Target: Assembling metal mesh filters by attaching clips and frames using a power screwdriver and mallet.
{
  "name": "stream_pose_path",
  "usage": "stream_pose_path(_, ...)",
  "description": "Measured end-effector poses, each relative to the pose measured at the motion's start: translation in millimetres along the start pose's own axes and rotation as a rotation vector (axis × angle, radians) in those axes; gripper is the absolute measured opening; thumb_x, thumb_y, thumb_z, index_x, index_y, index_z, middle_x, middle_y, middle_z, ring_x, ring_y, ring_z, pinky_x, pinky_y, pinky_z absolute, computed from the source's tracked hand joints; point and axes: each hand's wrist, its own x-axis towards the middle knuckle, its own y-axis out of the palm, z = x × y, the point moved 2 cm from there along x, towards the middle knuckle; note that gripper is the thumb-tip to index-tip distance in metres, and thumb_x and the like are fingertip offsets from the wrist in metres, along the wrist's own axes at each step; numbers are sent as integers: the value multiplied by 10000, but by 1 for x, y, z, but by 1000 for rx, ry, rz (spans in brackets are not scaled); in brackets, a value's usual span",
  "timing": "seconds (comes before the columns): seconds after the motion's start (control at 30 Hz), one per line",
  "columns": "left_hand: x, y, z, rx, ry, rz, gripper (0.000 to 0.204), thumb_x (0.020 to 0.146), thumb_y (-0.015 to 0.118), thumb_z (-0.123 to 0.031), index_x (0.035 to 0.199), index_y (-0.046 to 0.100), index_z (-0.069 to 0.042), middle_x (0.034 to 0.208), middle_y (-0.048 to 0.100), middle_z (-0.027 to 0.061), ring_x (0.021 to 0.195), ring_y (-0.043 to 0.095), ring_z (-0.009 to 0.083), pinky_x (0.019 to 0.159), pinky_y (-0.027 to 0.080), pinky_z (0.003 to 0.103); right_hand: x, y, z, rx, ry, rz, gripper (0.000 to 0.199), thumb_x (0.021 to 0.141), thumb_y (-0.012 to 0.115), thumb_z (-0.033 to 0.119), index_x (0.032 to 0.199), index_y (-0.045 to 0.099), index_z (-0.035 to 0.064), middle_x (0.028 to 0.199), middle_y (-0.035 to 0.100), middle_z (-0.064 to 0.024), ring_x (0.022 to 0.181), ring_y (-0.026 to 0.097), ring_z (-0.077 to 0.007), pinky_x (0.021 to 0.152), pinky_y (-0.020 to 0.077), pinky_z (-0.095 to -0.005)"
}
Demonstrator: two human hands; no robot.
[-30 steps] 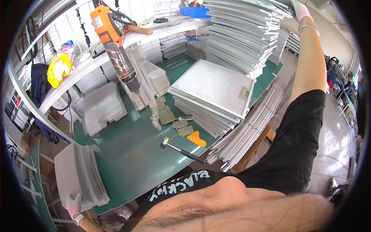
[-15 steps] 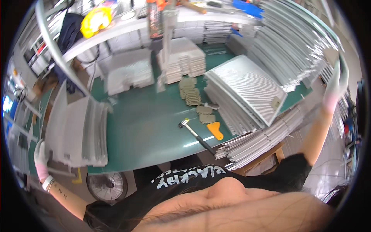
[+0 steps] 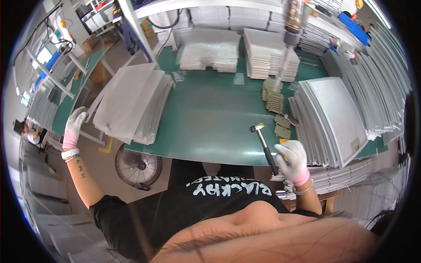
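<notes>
My left hand (image 3: 75,124), in a white and pink glove, is closed at the corner of a thin pale sheet (image 3: 100,98) that stands slightly away from the stack of white sheets (image 3: 131,98) on the table's left. My right hand (image 3: 293,160), gloved the same way, has its fingers curled around a yellow scraper (image 3: 283,141), mostly hidden beneath the hand. Just left of it lies a hammer (image 3: 264,144) with a black handle. Behind are small khaki plates (image 3: 275,101), some piled and others loose. Right of that hand stands a stack of silver mesh panels (image 3: 331,105).
The green tabletop (image 3: 206,118) spreads between the stacks. More sheet stacks (image 3: 209,50) line its back under a white shelf (image 3: 210,3). A blurred tool (image 3: 294,19) hangs above. Tall panels (image 3: 377,87) lean at right; a floor fan (image 3: 139,165) stands below the front edge.
My right hand has come down from the tall panels at far right to the yellow scraper. My left hand stays by the left stack. The view has swung left.
</notes>
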Motion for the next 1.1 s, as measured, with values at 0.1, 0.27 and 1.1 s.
stream_pose_path(0.1, -62, 25, -91, -218, 121, -100, 461, 920, 643, -226, 1299, 554, 22, 1064, 624, 61, 996, 566, 127, 905, 455, 267, -7, 44, -6, 108, 114, 22, 282, 718, 669, -20, 995, 658, 29, 870, 657, -111, 809, 635, -298, 736, 490, -397)
stream_pose_path(0.27, -130, 160, -175, 100, 423, -128, 572, 646, 779, -184, 1156, 596, -2, 1122, 620, 186, 1030, 622, 328, 912, 495, 395, -2, 120, -3, 757, 568, -98, 486, 884, 565, 97, 1349, 452, 11, 1133, 625, -187, 984, 643, -283, 868, 517, -381)
stream_pose_path(1.1, -54, 410, -34, -527, 73, 153, 630, 958, 592, -210, 1465, 317, 44, 1479, 402, 228, 1389, 388, 286, 1141, 293, 322, 7, 249, -98, 534, 748, -36, 772, 866, 696, 216, 1471, 296, -47, 1497, 369, -231, 1411, 348, -296, 1146, 290, -338)
